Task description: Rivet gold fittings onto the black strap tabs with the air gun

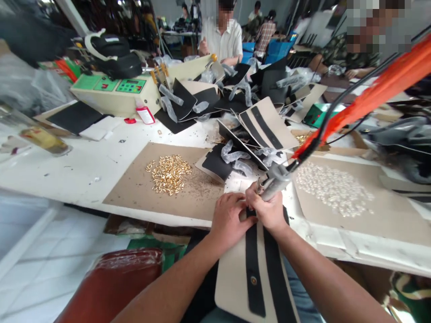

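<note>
My right hand is wrapped round a silver hand-held power tool, which hangs from an orange hose; its tip is hidden by my fingers. My left hand is closed at the far end of a beige panel with black strips, thumb pressed on one strip close to the tool. The panel slopes across my lap against the table edge, and a small round metal fitting shows near its lower end. Left of my hands, small gold metal pieces are heaped on a brown sheet.
Whitish small pieces are spread on another sheet at right. Beige and black panels with plastic wrap pile up ahead. A cream machine stands at back left, near a glass bottle. A person sits across the table.
</note>
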`<state>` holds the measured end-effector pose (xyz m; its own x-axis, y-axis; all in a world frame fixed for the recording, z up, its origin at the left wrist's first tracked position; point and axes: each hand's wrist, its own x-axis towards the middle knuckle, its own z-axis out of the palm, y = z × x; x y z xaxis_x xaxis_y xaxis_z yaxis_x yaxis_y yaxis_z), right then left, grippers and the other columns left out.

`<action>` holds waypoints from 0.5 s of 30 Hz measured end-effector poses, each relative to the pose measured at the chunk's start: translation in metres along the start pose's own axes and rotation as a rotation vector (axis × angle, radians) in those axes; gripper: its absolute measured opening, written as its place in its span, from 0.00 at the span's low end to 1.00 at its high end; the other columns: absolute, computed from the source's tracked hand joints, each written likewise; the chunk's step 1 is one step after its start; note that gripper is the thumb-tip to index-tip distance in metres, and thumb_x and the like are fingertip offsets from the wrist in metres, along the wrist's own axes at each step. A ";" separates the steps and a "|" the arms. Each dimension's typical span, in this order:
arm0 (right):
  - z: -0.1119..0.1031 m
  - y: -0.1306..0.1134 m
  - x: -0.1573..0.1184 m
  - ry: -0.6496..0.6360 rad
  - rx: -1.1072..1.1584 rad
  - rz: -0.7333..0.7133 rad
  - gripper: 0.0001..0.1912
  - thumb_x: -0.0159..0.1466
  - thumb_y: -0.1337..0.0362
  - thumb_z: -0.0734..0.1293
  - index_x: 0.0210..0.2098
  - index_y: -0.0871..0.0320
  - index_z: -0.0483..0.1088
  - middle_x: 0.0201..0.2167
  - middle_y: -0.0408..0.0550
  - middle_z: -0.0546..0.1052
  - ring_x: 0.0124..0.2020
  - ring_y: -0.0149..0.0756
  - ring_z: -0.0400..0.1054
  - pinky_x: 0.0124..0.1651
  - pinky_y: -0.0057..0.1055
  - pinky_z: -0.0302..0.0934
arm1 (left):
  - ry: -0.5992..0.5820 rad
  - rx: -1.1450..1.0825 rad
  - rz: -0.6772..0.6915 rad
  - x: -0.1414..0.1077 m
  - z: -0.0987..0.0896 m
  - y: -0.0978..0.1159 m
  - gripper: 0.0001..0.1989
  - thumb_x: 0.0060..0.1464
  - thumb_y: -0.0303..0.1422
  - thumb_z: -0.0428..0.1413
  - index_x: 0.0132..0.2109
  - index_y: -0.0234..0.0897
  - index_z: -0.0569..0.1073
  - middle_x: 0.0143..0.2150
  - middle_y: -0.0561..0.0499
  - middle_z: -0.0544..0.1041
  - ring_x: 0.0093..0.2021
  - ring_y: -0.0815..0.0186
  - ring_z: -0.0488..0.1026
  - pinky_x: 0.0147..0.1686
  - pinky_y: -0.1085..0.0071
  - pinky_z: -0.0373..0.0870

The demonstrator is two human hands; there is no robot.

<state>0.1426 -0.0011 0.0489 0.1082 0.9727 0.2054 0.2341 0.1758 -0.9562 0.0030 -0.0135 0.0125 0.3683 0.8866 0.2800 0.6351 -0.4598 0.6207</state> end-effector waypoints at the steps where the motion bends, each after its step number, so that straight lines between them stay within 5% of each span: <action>1: 0.001 -0.003 0.001 0.018 0.052 0.015 0.21 0.62 0.50 0.71 0.22 0.55 0.64 0.18 0.41 0.67 0.20 0.31 0.60 0.24 0.29 0.58 | 0.005 0.002 0.009 0.000 0.000 0.000 0.16 0.52 0.39 0.71 0.47 0.45 0.80 0.55 0.48 0.79 0.58 0.51 0.72 0.58 0.51 0.68; 5: -0.006 -0.025 0.008 0.011 0.215 0.001 0.27 0.60 0.44 0.74 0.20 0.57 0.65 0.16 0.41 0.67 0.19 0.30 0.60 0.23 0.28 0.55 | 0.010 -0.014 0.019 0.003 0.001 0.001 0.18 0.50 0.39 0.73 0.47 0.44 0.81 0.53 0.48 0.81 0.56 0.51 0.74 0.57 0.51 0.70; 8: -0.035 -0.049 0.004 0.106 0.211 -0.031 0.27 0.62 0.41 0.72 0.23 0.57 0.69 0.17 0.43 0.69 0.20 0.31 0.62 0.25 0.29 0.57 | 0.017 -0.022 0.023 0.004 0.001 0.000 0.17 0.49 0.38 0.74 0.46 0.44 0.83 0.54 0.48 0.82 0.57 0.52 0.75 0.59 0.52 0.69; 12: -0.098 -0.055 -0.033 0.345 -0.085 0.131 0.27 0.61 0.38 0.72 0.37 0.58 0.76 0.21 0.44 0.73 0.24 0.38 0.68 0.29 0.32 0.61 | 0.034 -0.001 0.077 0.004 0.000 -0.003 0.16 0.52 0.37 0.71 0.48 0.44 0.83 0.55 0.47 0.81 0.56 0.51 0.76 0.59 0.51 0.71; 15: -0.140 -0.020 -0.075 0.445 -0.462 0.319 0.29 0.61 0.37 0.69 0.41 0.58 0.75 0.26 0.49 0.77 0.31 0.47 0.73 0.34 0.37 0.64 | 0.060 0.029 0.107 0.006 0.000 -0.010 0.14 0.53 0.36 0.69 0.48 0.45 0.83 0.54 0.46 0.81 0.55 0.50 0.77 0.58 0.48 0.73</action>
<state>0.2645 -0.0992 0.0821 0.6007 0.7944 0.0902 0.5000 -0.2852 -0.8177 -0.0011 -0.0031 0.0076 0.3946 0.8332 0.3874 0.6141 -0.5527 0.5633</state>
